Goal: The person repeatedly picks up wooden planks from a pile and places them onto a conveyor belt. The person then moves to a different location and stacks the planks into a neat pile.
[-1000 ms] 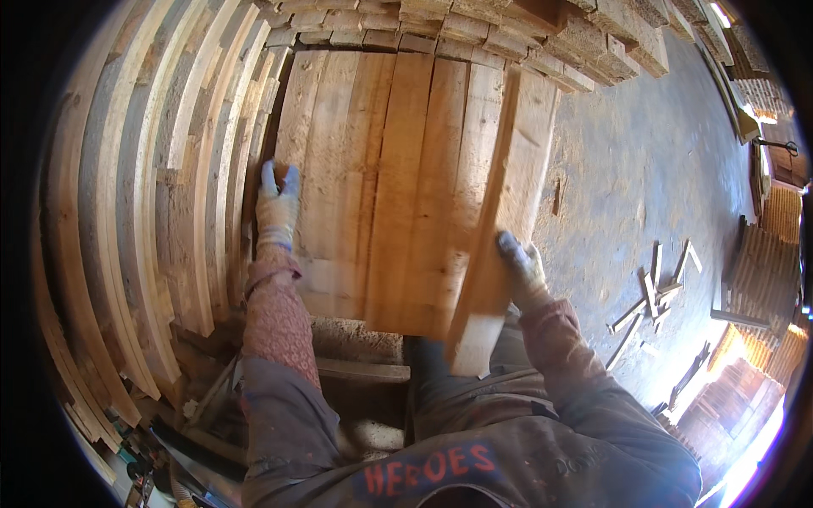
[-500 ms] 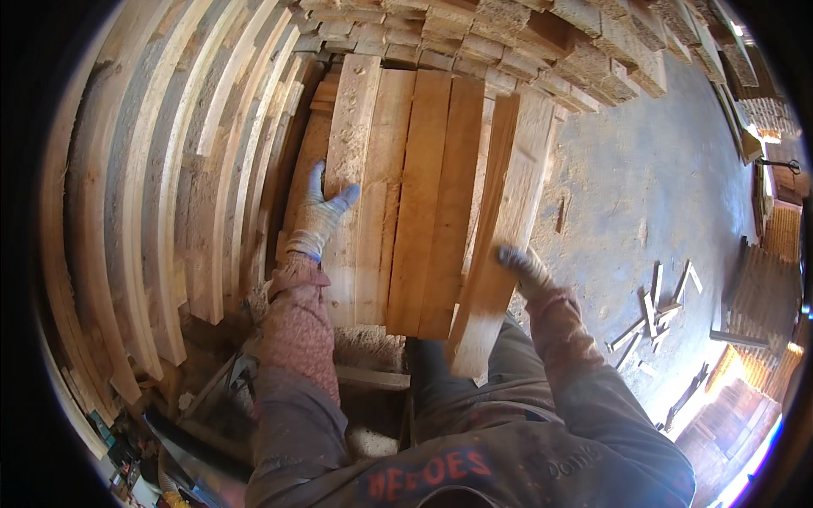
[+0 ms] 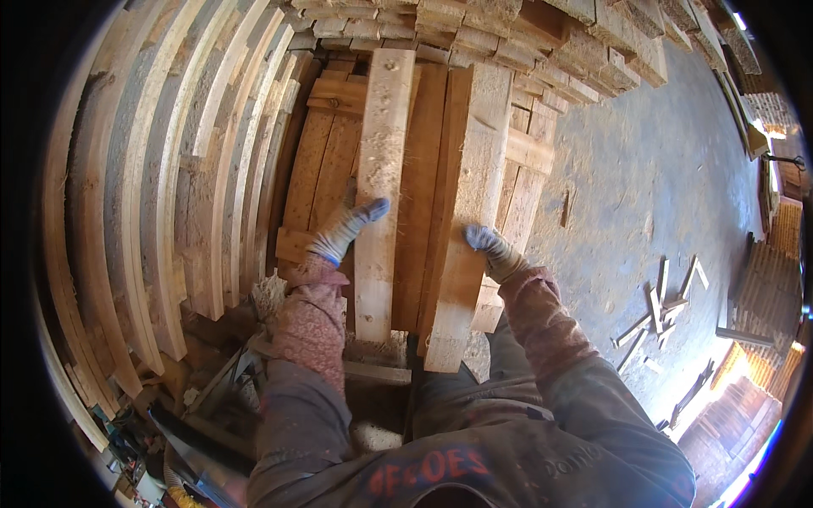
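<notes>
My left hand (image 3: 343, 233), in a pale glove with bluish fingertips, grips the outer left side of a pale, rough wooden plank (image 3: 375, 262), its thumb over the top face. My right hand (image 3: 494, 247), gloved alike, is closed against the outer right side of a wider, tilted plank (image 3: 478, 169). Between these two stand darker brown planks (image 3: 423, 195), squeezed close together and running away from me. The group rests on a layer of boards (image 3: 309, 173) with crosspieces (image 3: 334, 95). The fingers under the left plank's edge are partly hidden.
Tall stacked timber (image 3: 174, 169) lines the left side. A lumber pile (image 3: 483, 34) with protruding ends stands at the far side. On the grey floor (image 3: 610, 178) to the right lie thin wood offcuts (image 3: 665, 309). Metal parts (image 3: 229, 381) sit at lower left.
My left hand has moved right with the left plank, and my right hand has moved left with the right plank. The spread planks are now bunched, uncovering boards and crosspieces on both sides.
</notes>
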A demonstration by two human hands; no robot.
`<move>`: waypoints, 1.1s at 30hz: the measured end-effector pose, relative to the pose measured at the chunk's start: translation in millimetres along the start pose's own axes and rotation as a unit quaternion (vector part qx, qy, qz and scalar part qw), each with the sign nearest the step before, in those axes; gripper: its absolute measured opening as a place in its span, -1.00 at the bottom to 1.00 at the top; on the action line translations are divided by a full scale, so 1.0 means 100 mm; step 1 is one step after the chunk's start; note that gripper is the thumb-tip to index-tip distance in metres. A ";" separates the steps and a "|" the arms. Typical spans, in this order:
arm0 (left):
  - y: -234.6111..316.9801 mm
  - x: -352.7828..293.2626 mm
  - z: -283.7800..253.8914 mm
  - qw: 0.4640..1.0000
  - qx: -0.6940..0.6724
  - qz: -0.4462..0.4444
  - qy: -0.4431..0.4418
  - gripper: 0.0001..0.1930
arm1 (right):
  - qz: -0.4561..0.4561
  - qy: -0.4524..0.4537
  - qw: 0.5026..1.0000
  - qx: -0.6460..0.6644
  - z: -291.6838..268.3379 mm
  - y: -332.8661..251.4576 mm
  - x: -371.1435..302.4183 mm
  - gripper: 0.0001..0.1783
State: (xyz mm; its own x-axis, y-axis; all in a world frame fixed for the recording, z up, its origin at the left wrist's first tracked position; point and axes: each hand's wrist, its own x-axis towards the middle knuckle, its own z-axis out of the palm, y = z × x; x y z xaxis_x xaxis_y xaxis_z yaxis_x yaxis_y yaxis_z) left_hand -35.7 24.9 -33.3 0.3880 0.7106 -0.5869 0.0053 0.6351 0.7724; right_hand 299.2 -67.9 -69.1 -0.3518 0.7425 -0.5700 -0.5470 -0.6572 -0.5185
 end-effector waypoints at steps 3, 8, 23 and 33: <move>-0.18 -0.02 -0.28 0.996 -0.065 0.014 -0.061 -0.38 | 0.023 -0.040 0.999 0.006 -0.01 0.00 0.01 -0.56; 0.43 -0.26 0.18 0.993 0.085 -0.065 -0.048 -0.48 | 0.024 -0.085 0.996 -0.006 -0.43 0.09 -0.04 -0.53; -1.39 -0.36 0.67 0.964 -0.182 0.158 0.112 -0.13 | 0.061 -0.078 0.991 -0.085 -0.19 -0.07 -0.03 -0.13; 1.23 -3.41 1.61 0.960 0.084 0.154 0.217 0.36 | 0.029 -0.065 0.925 -0.374 -0.11 -1.81 -0.67 -0.17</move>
State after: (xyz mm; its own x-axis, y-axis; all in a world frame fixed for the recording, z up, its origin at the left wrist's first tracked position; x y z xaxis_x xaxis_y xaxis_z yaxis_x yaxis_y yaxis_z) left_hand -19.4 -187.7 301.3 -0.0253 0.9393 -0.3423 0.1144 0.3428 0.9324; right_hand 429.5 0.2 55.9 -0.4785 0.6807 -0.5547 0.1376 -0.5658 -0.8130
